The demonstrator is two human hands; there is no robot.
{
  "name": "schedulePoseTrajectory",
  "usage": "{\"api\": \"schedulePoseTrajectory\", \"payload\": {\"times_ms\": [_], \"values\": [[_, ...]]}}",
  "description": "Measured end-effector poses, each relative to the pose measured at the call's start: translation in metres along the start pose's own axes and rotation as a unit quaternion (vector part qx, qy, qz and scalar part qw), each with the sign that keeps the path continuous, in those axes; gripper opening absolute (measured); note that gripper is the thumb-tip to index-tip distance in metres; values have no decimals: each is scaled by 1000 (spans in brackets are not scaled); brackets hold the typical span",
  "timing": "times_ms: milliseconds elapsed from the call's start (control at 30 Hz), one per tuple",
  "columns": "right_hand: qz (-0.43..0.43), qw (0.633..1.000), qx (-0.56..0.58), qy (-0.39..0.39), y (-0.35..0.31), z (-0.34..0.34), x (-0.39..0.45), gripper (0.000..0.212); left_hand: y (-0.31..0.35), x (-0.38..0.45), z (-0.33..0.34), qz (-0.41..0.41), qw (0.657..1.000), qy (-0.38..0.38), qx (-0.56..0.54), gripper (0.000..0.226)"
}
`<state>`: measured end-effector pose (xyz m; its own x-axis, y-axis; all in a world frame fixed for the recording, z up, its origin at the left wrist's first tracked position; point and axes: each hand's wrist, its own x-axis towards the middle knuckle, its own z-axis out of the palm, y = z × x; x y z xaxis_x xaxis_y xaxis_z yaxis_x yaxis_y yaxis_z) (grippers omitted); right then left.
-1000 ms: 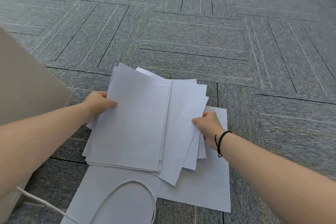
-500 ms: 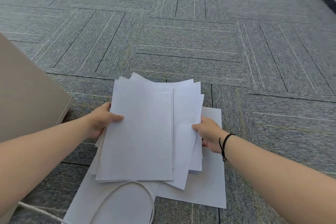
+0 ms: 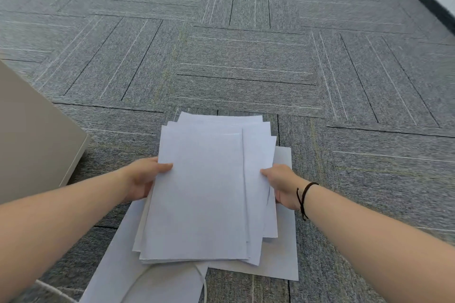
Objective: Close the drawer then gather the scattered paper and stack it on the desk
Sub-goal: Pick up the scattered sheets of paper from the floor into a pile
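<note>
Head view shows both hands clamped on a sheaf of white paper, one at each long side. The left hand (image 3: 142, 178) pinches the left edge with the thumb on top and the fingers tucked underneath, out of sight; the right hand (image 3: 282, 186), with a dark cord bracelet (image 3: 304, 198) at the wrist, grips the right edge the same way, thumb over the top sheet. Both forearms reach forward and converge on the paper stack (image 3: 204, 192), roughly level with each other, so neither hand is clearly nearer. The stack lies straight ahead between the hands, its long axis running away from the person, and its sheets are not squared: corners fan out at the far end and the right-hand sheets stick out past the near edge. It seems raised slightly off the carpet floor (image 3: 246, 56), though how far cannot be told. Beneath it, loose sheets (image 3: 283, 261) lie flat on the carpet, one showing at the right and another at the lower left, with a thin white cord (image 3: 203, 280) curving across them. A beige cabinet side (image 3: 32, 135) stands at the left. No drawer or desk is in view. Gathering looks unfinished; the sheets underneath probably need collecting before the stack goes to the desk.
</note>
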<state>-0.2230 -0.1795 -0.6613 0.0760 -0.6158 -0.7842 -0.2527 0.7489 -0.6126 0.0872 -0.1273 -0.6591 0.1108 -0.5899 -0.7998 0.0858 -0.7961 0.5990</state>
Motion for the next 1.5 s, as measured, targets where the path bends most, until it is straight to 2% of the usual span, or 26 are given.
{"api": "schedulePoseTrajectory", "payload": {"times_ms": [100, 200, 267, 300, 333, 400, 433, 533, 600, 667, 733, 867, 967, 1033, 1167, 1233, 1267, 1333, 1433, 1500], "values": [[-11, 1000, 15, 11, -1, 10, -3, 43, -6, 1, 25, -12, 1000, -23, 3, 27], [17, 1000, 14, -1, 0, 18, -2, 76, -3, -3, 42, -5, 999, -39, -2, 24], [5, 1000, 22, -4, 4, 19, 5, 87, 1, -6, 51, 3, 998, -58, -8, 24], [-7, 1000, 16, -7, 5, 18, 4, 86, 2, -7, 55, 9, 998, -66, -2, 24], [-17, 1000, 14, -10, 5, 18, 4, 77, 2, -6, 58, 14, 998, -65, 12, 24], [-38, 999, -2, -14, 6, 18, 2, 41, 1, -2, 60, 29, 998, -36, 42, 27], [-47, 999, -16, -14, 6, 17, 2, 32, 1, -1, 59, 39, 997, -10, 60, 29], [-60, 998, -22, -10, 9, 10, 3, 29, 3, 3, 46, 83, 988, 60, 118, 27], [-67, 998, -4, -13, 8, 4, 3, 29, 4, 4, 38, 113, 979, 81, 149, 25], [-72, 997, 25, -21, 7, -1, 2, 34, 4, 1, 38, 128, 980, 66, 136, 29], [-71, 995, 58, -35, 3, -4, 2, 38, 6, -2, 42, 134, 988, 39, 72, 32], [-68, 990, 99, -68, -1, -7, -5, 38, 17, -12, 45, 90, 994, -39, -49, 31], [-80, 988, 107, -76, 0, -12, -8, 35, 20, -19, 39, 28, 994, -99, -25, 41], [-86, 987, 109, -85, 0, -16, -12, 31, 21, -22, 37, 12, 993, -113, -5, 42], [-87, 986, 101, -95, -1, -15, -19, 33, 21, -25, 36, 48, 993, -101, 34, 54], [-89, 989, 85, -82, 0, -12, -20, 32, 19, -25, 35, 76, 990, -76, 89, 78], [-91, 990, 76, -71, 1, -11, -21, 31, 17, -24, 34, 88, 985, -59, 139, 82], [-95, 992, 63, -49, 2, -12, -23, 29, 15, -24, 30, 102, 957, -39, 270, 62], [-98, 994, 52, -11, 5, -18, -23, 31, 10, -17, 17, 104, 876, -57, 467, 57], [-102, 993, 50, 8, 7, -24, -20, 32, 11, -16, 11, 98, 822, -54, 559, 37]]}}
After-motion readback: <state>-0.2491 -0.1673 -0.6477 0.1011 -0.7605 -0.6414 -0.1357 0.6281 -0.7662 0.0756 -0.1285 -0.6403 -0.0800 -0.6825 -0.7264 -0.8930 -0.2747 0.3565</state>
